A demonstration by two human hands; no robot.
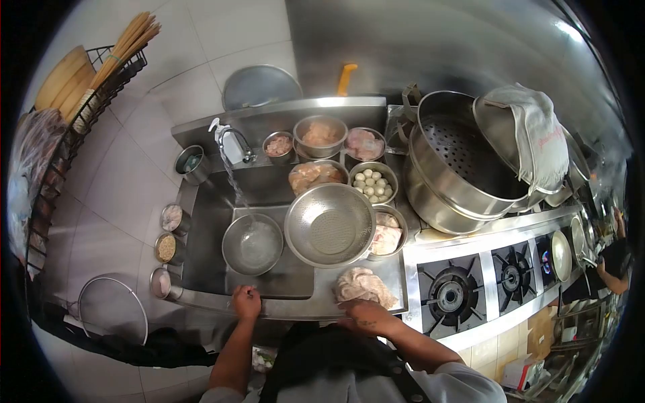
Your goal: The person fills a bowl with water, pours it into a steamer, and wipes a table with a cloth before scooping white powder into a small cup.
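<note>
The meat (365, 285) lies lengthwise left to right, just far of the right hand (368, 317), whose grip I cannot tell; the left hand (246, 303), fingers curled in, is farther off.

Through my feed: pale tile wall (178, 47), large squares, thin dark joints, left and far side. Brushed steel panel (416, 40) takes over far right; bright glare spot (570, 30) on it. Black wire rack (50, 161) along left wall. Steel counter (282, 310) with raised far edge, deep sink (201, 248) set in. To right I see stove (437, 324), black burner grates. Beige tiles (487, 352) near right, beyond stove; metal shelves (571, 346), cardboard box (539, 334) there. My view bends straight lines, darkens at rim.
</note>
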